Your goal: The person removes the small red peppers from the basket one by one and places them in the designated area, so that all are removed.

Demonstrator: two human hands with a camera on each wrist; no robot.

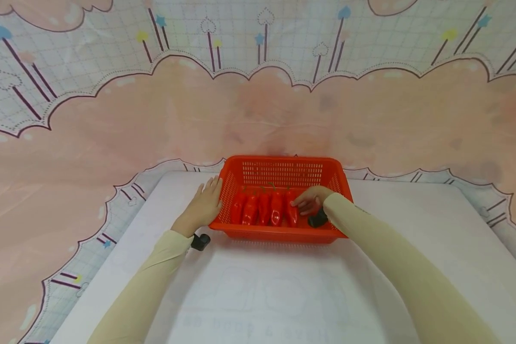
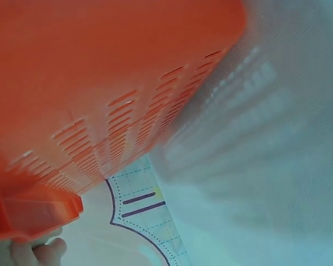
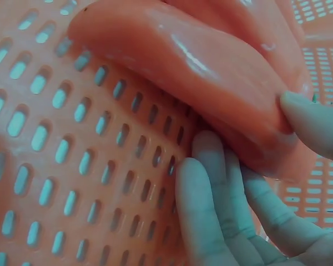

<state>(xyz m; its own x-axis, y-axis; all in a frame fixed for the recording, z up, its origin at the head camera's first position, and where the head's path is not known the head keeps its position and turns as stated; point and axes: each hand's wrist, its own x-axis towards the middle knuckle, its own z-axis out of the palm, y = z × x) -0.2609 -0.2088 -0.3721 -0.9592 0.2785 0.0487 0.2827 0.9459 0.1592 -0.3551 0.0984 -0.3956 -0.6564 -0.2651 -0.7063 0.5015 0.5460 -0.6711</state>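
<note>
A red plastic basket [image 1: 279, 234] with slotted walls stands on the white table. Several glossy, long red peppers [image 1: 250, 210] lie side by side in it, their thin green stems towards the back. My right hand [image 1: 311, 198] reaches over the basket's right side and holds the rightmost red pepper [image 3: 200, 66]. In the right wrist view the thumb [image 3: 311, 119] presses on one side of it, with fingers under the other. My left hand [image 1: 204, 205] rests against the basket's left rim, fingers straight in the head view. In the left wrist view its fingertips [image 2: 25, 255] show at the rim's edge.
The white table [image 1: 258, 296] carries faint printed lettering near its front. Behind and to the left hangs a pink patterned cloth [image 1: 258, 114], close to the basket's back wall. Small black wrist devices [image 1: 200, 241] sit at both cuffs.
</note>
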